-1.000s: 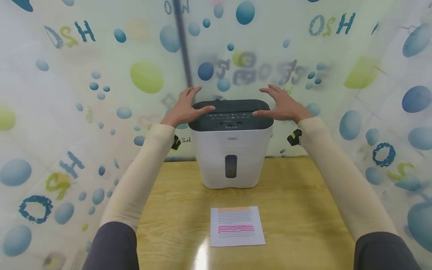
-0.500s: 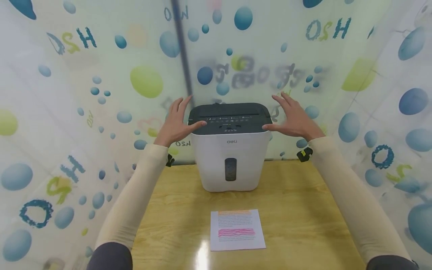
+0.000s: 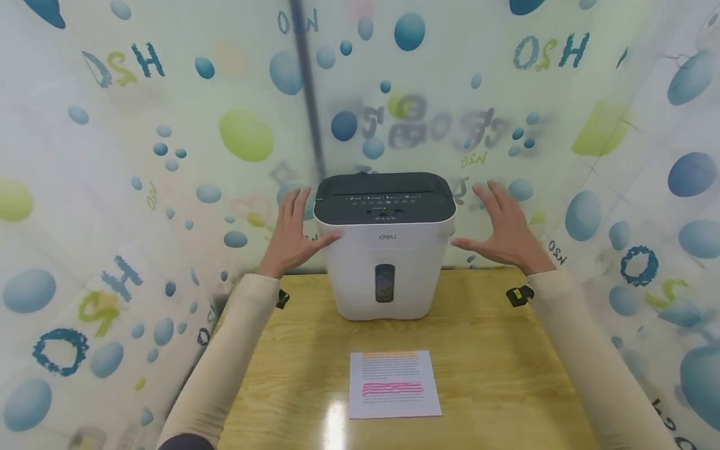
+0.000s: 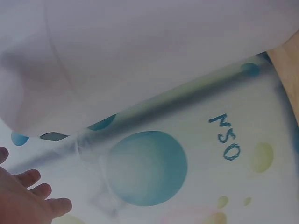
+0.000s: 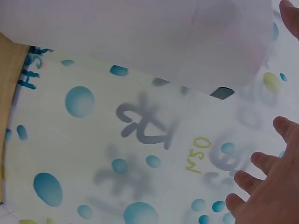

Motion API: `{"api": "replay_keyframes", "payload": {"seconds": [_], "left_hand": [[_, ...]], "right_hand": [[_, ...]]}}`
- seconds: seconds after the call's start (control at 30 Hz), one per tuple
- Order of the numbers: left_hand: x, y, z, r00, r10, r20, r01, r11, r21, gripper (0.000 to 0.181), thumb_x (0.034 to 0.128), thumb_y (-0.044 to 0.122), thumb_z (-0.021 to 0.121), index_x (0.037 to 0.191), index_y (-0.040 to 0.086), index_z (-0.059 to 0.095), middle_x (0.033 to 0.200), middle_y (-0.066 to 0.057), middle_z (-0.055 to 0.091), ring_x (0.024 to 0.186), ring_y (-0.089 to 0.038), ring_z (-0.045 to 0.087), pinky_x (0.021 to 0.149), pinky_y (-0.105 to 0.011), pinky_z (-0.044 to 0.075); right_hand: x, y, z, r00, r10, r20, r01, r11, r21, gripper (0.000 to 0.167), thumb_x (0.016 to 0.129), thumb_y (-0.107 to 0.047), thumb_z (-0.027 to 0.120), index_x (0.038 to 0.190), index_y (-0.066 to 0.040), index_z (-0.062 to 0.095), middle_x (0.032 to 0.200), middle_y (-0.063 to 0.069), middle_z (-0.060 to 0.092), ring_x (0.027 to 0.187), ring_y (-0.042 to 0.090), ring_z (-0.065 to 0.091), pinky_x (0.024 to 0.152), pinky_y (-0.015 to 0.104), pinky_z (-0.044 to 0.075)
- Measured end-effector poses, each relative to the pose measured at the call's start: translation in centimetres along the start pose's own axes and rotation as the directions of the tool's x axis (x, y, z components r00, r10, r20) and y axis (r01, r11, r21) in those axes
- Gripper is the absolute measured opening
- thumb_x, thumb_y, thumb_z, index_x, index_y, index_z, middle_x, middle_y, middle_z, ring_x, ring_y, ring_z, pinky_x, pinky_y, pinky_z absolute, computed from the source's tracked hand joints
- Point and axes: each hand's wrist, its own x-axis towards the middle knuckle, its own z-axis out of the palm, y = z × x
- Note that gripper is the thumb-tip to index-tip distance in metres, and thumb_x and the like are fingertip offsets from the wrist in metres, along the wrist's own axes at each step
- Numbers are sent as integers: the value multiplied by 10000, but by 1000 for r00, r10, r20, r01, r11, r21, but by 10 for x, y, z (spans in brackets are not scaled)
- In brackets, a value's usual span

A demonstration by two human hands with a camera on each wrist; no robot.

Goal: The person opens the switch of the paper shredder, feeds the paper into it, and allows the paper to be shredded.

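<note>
A white paper shredder [image 3: 354, 269] with a dark grey top [image 3: 388, 182] stands upright on the wooden table in the head view. To its left is my left hand [image 3: 291, 240], fingers spread upward and the thumb pointing in at the shredder's side. My right hand [image 3: 505, 234] mirrors it on the right, thumb toward the shredder and fingers raised. Both hands hold nothing; whether the left thumb touches the casing I cannot tell. Each wrist view has the shredder's white side [image 4: 140, 51] across its top, with spread fingers [image 5: 266, 163] apart from it in the right one.
A printed sheet [image 3: 394, 406] with orange and pink highlighter marks lies flat on the wooden table [image 3: 495, 375], in front of the shredder. Behind and at both sides hangs a pale curtain [image 3: 185, 106] with blue and green dots.
Both hands have moved from over the shredder's top outward and down to its sides, fingers spreading wider. The shredder and the sheet keep their places on the table.
</note>
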Motion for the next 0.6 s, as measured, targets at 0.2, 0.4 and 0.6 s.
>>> {"api": "replay_keyframes", "payload": {"seconds": [0.2,0.4,0.6], "left_hand": [[-29,-7,19,999,-46,4,46,999,-17,1170,784,695,762,1655,335,70,1737,-53,28,1598,-336,85,1193,-667,288],[-56,-18,39,996,-90,23,92,994,-59,1180,790,675,774,1658,317,59,1737,-48,7,1600,-327,72,1180,-675,301],[-80,-24,54,991,-126,56,130,988,-84,1185,797,647,784,1660,287,56,1728,-105,51,1589,-366,105,1166,-682,315]], "right_hand": [[-24,4,24,1000,8,5,-8,1000,-8,1123,781,-561,816,1651,-224,192,1741,132,28,1568,487,96,1190,752,119],[-45,10,50,999,27,25,-27,1000,6,1138,793,-591,798,1659,-230,154,1734,157,54,1540,530,144,1153,781,159],[-63,13,73,998,38,42,-38,999,16,1148,784,-604,798,1657,-207,168,1733,152,80,1534,528,176,1170,754,182]]}}
